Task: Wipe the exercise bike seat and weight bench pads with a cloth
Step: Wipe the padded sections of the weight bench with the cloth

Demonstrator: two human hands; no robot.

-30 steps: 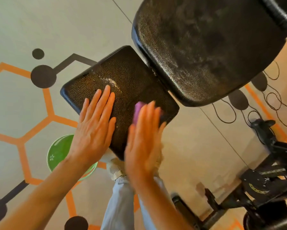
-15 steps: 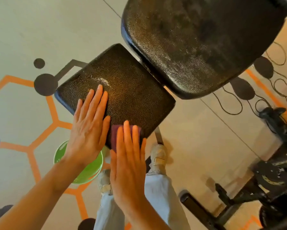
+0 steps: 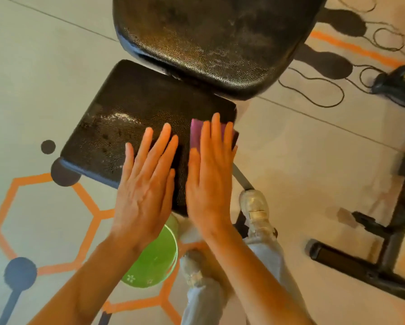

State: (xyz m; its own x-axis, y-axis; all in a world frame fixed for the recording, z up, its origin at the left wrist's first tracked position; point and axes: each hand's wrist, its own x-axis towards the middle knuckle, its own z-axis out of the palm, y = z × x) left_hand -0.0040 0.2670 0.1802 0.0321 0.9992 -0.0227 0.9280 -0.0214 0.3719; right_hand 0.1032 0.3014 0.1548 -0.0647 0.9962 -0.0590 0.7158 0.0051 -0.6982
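The back pad (image 3: 210,41) fills the twelve o'clock part of your view, tilted up over the seat pad (image 3: 131,127); its black grain is streaked with pale dust, so by the look of it it is not yet wiped. The seat pad sits at centre, its far edge tucked under the back pad, with a whitish smear and dark wet spots toward ten o'clock. Your left hand (image 3: 145,184) lies flat on it, fingers spread and holding nothing, probably to brace the pad. Your right hand (image 3: 208,179), at three o'clock from the left, presses the cloth (image 3: 196,134) flat with straight, close fingers; only its purple edge shows. A green bucket (image 3: 154,261) waits on the floor at six o'clock, within reach for rinsing.
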